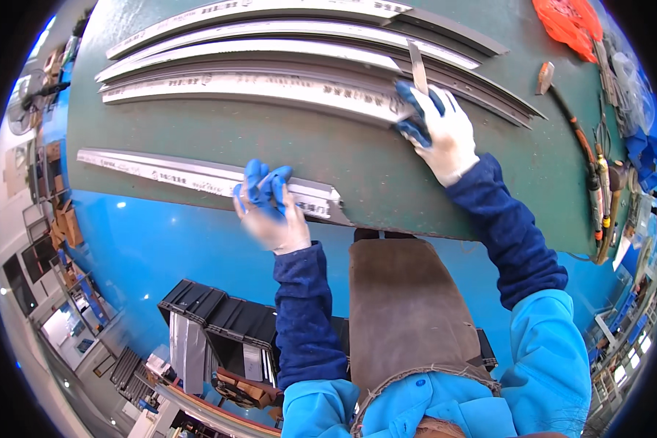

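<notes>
My left hand (pixel 274 212), in a white glove with blue fingers, is closed around a long metal profile (pixel 197 179) covered in printed white film. This profile lies along the near edge of the green table. In my right hand (pixel 442 135), gloved the same way, a flat metal blade (pixel 417 66) points up and away; its lower part is hidden by the fingers. That hand is over the right end of a filmed profile (pixel 270 89) in the far group. Several more long grey profiles (pixel 285 51) lie side by side there.
Along the right of the green table (pixel 387 171) lie a hammer (pixel 547 79), hoses or cables (pixel 598 186) and an orange-red plastic bag (pixel 569 25). Black crates (pixel 230 314) stand on the blue floor (pixel 153 233) at the left, beside my brown apron (pixel 409 299).
</notes>
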A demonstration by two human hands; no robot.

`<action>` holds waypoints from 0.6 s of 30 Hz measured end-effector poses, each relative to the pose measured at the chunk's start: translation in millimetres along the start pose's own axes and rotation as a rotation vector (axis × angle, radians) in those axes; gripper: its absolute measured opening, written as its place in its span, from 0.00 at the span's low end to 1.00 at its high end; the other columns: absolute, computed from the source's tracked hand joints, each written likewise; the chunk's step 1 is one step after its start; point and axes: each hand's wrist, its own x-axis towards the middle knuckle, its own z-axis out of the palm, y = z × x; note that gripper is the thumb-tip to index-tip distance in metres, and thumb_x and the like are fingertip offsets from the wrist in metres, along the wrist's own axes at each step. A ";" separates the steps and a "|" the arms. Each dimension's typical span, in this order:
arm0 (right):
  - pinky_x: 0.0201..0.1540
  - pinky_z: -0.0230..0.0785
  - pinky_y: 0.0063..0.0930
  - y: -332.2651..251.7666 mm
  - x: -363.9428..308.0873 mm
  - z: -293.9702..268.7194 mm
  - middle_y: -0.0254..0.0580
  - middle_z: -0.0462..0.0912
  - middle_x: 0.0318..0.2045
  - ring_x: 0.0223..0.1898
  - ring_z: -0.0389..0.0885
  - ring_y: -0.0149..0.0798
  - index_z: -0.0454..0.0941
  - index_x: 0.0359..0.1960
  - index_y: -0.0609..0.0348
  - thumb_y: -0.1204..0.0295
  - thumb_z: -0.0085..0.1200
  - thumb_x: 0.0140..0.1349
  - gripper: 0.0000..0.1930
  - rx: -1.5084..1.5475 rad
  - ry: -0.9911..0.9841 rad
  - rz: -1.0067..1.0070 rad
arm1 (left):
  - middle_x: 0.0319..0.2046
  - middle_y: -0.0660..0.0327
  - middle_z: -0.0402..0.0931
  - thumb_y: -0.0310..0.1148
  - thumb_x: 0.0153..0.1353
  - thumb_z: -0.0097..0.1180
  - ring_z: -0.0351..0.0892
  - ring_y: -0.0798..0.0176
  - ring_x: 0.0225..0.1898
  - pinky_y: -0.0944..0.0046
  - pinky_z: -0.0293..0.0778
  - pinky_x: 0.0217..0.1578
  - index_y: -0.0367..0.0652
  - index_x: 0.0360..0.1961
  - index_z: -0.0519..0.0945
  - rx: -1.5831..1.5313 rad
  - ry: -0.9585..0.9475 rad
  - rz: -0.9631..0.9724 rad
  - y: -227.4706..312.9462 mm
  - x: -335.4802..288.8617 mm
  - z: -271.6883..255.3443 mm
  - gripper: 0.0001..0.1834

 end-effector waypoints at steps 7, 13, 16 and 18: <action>0.39 0.71 0.29 -9.0 5.0 -4.5 0.42 0.80 0.40 0.34 0.79 0.43 0.76 0.49 0.60 0.76 0.67 0.41 0.28 0.314 0.023 0.013 | 0.36 0.65 0.84 0.17 0.52 0.56 0.82 0.70 0.37 0.62 0.64 0.58 0.44 0.43 0.79 0.176 -0.144 0.253 -5.3 21.5 -11.1 0.17; 0.37 0.71 0.35 3.1 34.8 5.8 0.43 0.78 0.34 0.29 0.76 0.45 0.78 0.47 0.54 0.68 0.65 0.46 0.23 -0.034 0.214 -0.027 | 0.37 0.68 0.84 0.25 0.48 0.63 0.82 0.67 0.37 0.54 0.59 0.63 0.46 0.39 0.81 0.218 -0.187 0.470 -5.0 46.8 -11.3 0.14; 0.40 0.72 0.34 4.2 50.3 3.2 0.42 0.79 0.38 0.33 0.78 0.44 0.78 0.48 0.51 0.67 0.65 0.45 0.24 -0.391 0.115 0.066 | 0.35 0.67 0.84 0.23 0.49 0.61 0.82 0.64 0.34 0.56 0.66 0.58 0.46 0.39 0.81 0.208 -0.231 0.453 -1.1 59.0 -7.2 0.14; 0.42 0.71 0.34 -5.7 48.7 -3.0 0.43 0.79 0.42 0.38 0.79 0.46 0.77 0.48 0.53 0.66 0.63 0.47 0.24 -0.228 0.230 0.036 | 0.34 0.63 0.83 0.20 0.53 0.55 0.80 0.64 0.30 0.62 0.73 0.48 0.44 0.40 0.80 0.010 -0.313 0.190 3.6 64.8 -8.4 0.13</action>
